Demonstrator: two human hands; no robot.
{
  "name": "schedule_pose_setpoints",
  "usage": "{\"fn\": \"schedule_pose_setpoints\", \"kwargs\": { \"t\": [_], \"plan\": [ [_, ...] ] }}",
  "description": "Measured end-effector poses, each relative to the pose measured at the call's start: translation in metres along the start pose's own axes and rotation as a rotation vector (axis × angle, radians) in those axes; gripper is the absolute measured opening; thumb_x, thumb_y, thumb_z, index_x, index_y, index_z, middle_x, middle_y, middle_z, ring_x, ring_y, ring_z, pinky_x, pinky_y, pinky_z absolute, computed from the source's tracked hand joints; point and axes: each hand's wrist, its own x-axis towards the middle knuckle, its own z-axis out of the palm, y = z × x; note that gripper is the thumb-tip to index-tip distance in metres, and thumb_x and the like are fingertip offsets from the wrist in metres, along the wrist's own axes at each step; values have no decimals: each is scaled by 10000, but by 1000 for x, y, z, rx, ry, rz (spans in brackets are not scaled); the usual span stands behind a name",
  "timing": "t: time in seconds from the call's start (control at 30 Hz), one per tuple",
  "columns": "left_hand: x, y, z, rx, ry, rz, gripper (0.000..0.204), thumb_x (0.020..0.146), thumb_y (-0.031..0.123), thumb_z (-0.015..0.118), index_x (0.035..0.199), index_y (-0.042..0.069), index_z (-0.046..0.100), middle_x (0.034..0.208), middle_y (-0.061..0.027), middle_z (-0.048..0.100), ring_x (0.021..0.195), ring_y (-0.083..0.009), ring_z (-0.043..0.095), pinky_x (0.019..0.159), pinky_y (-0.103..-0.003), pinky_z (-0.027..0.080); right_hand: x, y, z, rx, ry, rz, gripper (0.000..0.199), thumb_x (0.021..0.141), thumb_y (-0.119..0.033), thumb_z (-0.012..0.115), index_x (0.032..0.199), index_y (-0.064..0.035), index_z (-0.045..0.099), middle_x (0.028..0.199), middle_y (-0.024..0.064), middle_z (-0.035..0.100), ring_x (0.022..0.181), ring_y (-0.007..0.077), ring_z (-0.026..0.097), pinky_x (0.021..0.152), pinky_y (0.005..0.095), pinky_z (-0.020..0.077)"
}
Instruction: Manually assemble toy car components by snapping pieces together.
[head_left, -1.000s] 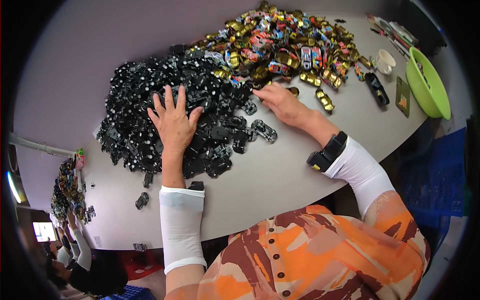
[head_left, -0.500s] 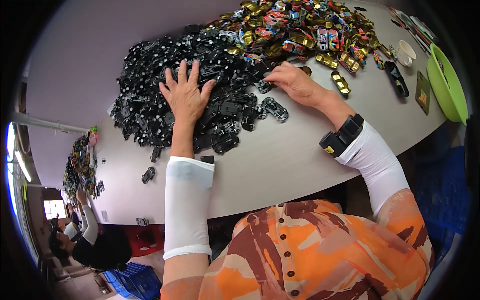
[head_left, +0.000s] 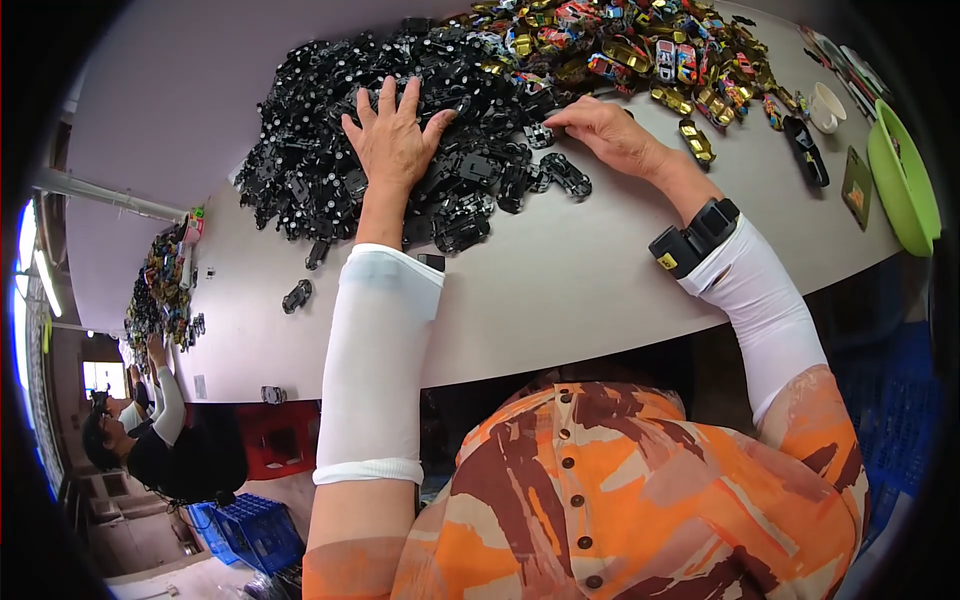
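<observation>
A large heap of black toy car chassis [head_left: 310, 150] with small wheels covers the far left part of the table. My left hand [head_left: 393, 145] lies palm down on this heap, open, with its fingers spread. My right hand [head_left: 615, 138] is at the heap's right edge, its thumb and fingertips pinched at the end of a small black toy car chassis [head_left: 540, 136]. Just below it, a loose chassis [head_left: 569, 176] lies at the heap's edge. Beyond my right hand is a pile of gold and multicoloured toy car bodies [head_left: 625, 50], touching the black heap.
At the right are a green basin [head_left: 895, 185], a white cup [head_left: 826, 108], a black tray-like piece [head_left: 805, 152] and a flat dark card [head_left: 857, 186]. A single gold car body [head_left: 696, 143] lies apart. Far left, another person [head_left: 165, 440] works at a second pile [head_left: 160, 285].
The whole view has shifted, so the table appears higher and slightly to the right. Both hands keep about the same places on the heap; the other person's arm has moved a little.
</observation>
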Motion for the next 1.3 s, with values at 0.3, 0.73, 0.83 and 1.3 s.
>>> {"fn": "schedule_pose_setpoints", "kwargs": {
  "t": [0.3, 0.73, 0.83, 1.3],
  "plan": [
    [-3, -5, 6, 58, 127, 21, 644, 794, 652, 477, 1264, 214, 515, 1335, -66, 457, 1260, -362, 322, 999, -577, 229, 2, 2, 3, 9, 33, -33, 232, 854, -60, 531, 1067, -70, 621, 1001, 92, 633, 938, 258, 567, 821, 333, 449],
    [6, -24, 22, 157, 26, 41, 631, 815, 652, 438, 1322, 277, 444, 1379, -54, 411, 1274, -349, 316, 1008, -541, 225, 12, 6, -5, 736, 150, 248, 326, 907, -56, 425, 1204, -48, 557, 1093, 67, 617, 1011, 129, 584, 625, 256, 538],
    [9, -19, 20, 110, -113, 19, 631, 819, 657, 426, 1357, 331, 382, 1447, -46, 306, 1325, -359, 229, 1026, -575, 162, 2, -12, -21, 977, 124, 357, 292, 922, -59, 437, 1182, -30, 565, 1119, 72, 607, 1055, 153, 569, 724, 289, 535],
    [47, -53, 16, 92, -613, 167, 702, 862, 632, 383, 1415, 209, 298, 1451, -203, 236, 1350, -346, 189, 1096, -451, 89, 1, -5, -10, 1111, -4, 274, 270, 921, -64, 406, 1133, 56, 523, 1012, 184, 626, 868, 237, 663, 674, 291, 547]
  ]
}}
